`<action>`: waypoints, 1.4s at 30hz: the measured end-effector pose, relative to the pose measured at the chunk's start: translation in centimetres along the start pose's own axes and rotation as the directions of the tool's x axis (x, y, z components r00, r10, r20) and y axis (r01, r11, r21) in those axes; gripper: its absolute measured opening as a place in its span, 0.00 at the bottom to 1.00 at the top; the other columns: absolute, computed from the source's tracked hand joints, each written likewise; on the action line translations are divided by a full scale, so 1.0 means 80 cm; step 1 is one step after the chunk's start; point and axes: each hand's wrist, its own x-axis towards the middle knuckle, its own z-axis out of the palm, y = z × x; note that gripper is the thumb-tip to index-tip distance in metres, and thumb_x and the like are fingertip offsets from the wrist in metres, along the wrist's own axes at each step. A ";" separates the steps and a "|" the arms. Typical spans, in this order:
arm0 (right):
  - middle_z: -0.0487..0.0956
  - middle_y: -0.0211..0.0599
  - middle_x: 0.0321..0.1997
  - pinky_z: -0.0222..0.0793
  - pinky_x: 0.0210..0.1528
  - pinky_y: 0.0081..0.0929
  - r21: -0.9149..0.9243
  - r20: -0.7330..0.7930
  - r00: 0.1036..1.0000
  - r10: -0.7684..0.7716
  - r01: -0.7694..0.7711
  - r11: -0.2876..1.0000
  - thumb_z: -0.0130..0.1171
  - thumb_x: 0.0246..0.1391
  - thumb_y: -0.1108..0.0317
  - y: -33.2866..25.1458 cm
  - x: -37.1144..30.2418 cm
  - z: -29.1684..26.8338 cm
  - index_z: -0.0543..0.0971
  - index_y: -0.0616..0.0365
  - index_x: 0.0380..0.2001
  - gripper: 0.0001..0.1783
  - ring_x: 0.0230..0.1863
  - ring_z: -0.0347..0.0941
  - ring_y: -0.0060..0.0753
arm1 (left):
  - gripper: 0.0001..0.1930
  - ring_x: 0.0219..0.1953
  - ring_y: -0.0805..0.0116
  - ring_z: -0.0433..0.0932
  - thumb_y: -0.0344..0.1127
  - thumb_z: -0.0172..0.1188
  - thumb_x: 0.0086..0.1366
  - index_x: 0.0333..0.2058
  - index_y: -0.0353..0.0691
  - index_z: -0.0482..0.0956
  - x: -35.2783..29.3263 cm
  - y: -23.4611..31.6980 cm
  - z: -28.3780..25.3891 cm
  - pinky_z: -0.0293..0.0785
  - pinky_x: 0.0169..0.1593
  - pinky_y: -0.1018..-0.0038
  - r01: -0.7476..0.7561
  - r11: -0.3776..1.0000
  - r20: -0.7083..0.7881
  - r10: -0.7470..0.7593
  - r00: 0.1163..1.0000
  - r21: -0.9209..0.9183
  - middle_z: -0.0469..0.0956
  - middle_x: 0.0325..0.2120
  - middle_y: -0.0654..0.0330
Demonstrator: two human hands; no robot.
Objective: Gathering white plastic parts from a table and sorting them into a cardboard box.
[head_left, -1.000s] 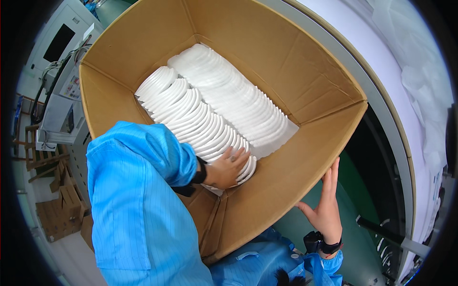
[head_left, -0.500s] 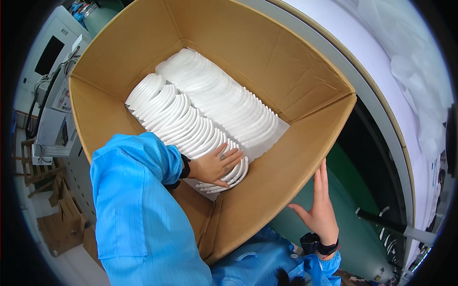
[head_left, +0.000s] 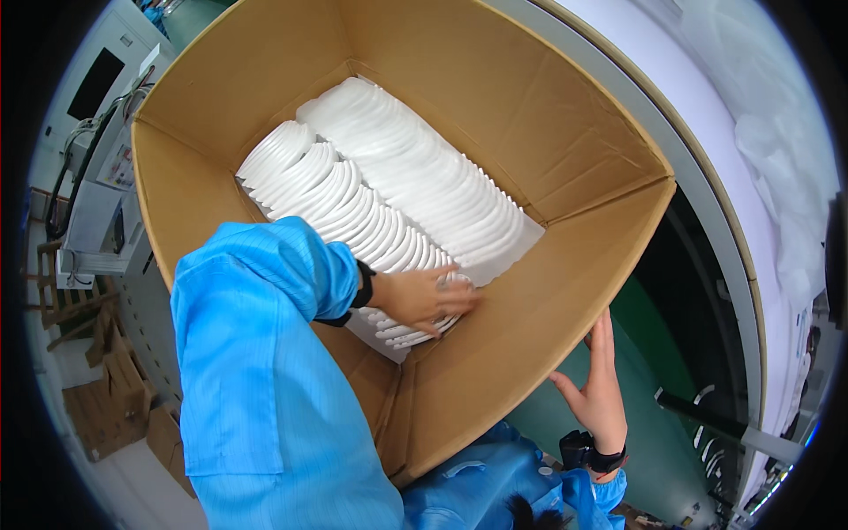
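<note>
A deep brown cardboard box fills the middle of the view. On its bottom lie two rows of thin white round pieces, like plates or lids, standing tilted against one another. My left hand reaches in and rests on the near end of the left row, fingers spread and slightly blurred, close to the near wall. The right row lies beside it, untouched. Outside the box, my right hand has its fingers stretched up along the near right wall, its fingertips at the cardboard.
A white sheet shows under the rows. Right of the box runs a curved-looking pale table edge, with clear plastic wrapping on it. To the left are a grey-white machine with cables and wooden pallets with cardboard pieces.
My left hand has shifted slightly right, along the end of the left row toward the near wall. My right hand stays against the box, now a little lower in view.
</note>
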 end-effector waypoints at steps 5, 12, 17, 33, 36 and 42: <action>0.40 0.49 0.73 0.61 0.62 0.40 -0.014 0.008 0.999 0.032 -0.032 0.999 0.68 0.42 0.71 -0.004 -0.005 0.000 0.47 0.56 0.67 0.54 0.69 0.48 0.56 | 0.39 0.65 0.49 0.54 0.63 0.46 0.62 0.58 0.33 0.62 -0.018 0.012 0.000 0.45 0.65 0.46 -0.170 0.985 0.012 0.170 0.985 0.008 0.58 0.60 0.43; 0.40 0.48 0.73 0.62 0.61 0.40 -0.045 0.015 0.999 0.048 -0.047 0.998 0.67 0.43 0.69 -0.007 -0.009 -0.005 0.48 0.56 0.67 0.51 0.69 0.49 0.56 | 0.37 0.62 0.49 0.57 0.62 0.46 0.63 0.57 0.34 0.63 -0.018 0.006 -0.003 0.49 0.64 0.47 -0.259 0.964 -0.014 0.259 0.966 -0.054 0.60 0.58 0.43; 0.40 0.48 0.73 0.63 0.60 0.40 -0.037 0.013 0.999 0.047 -0.046 0.998 0.66 0.44 0.69 -0.007 -0.008 -0.003 0.49 0.56 0.67 0.50 0.68 0.50 0.56 | 0.32 0.57 0.50 0.64 0.60 0.46 0.64 0.55 0.39 0.67 0.017 -0.002 0.000 0.51 0.62 0.49 0.109 0.994 -0.060 -0.110 0.992 -0.012 0.63 0.54 0.45; 0.39 0.46 0.73 0.58 0.64 0.40 0.095 -0.015 0.983 0.184 -0.182 0.979 0.65 0.45 0.71 0.027 -0.041 0.002 0.53 0.56 0.66 0.47 0.70 0.47 0.53 | 0.28 0.60 0.44 0.59 0.62 0.44 0.64 0.52 0.47 0.69 -0.003 0.019 -0.004 0.46 0.61 0.37 0.025 0.998 -0.065 -0.021 0.998 0.064 0.61 0.55 0.48; 0.39 0.45 0.73 0.59 0.63 0.39 0.098 -0.022 0.979 0.204 -0.201 0.975 0.65 0.46 0.71 0.032 -0.045 0.004 0.53 0.55 0.66 0.46 0.70 0.48 0.52 | 0.32 0.62 0.40 0.55 0.64 0.45 0.63 0.56 0.49 0.66 -0.010 0.023 -0.002 0.51 0.58 0.34 0.104 0.992 -0.003 -0.104 0.995 0.075 0.57 0.60 0.48; 0.39 0.43 0.73 0.63 0.60 0.39 0.077 -0.040 0.975 0.219 -0.216 0.973 0.64 0.47 0.72 0.030 -0.050 0.005 0.54 0.56 0.66 0.44 0.69 0.51 0.51 | 0.32 0.62 0.40 0.56 0.64 0.44 0.63 0.59 0.51 0.64 -0.013 0.020 0.004 0.48 0.59 0.35 0.029 0.996 0.018 -0.030 0.999 0.080 0.59 0.59 0.48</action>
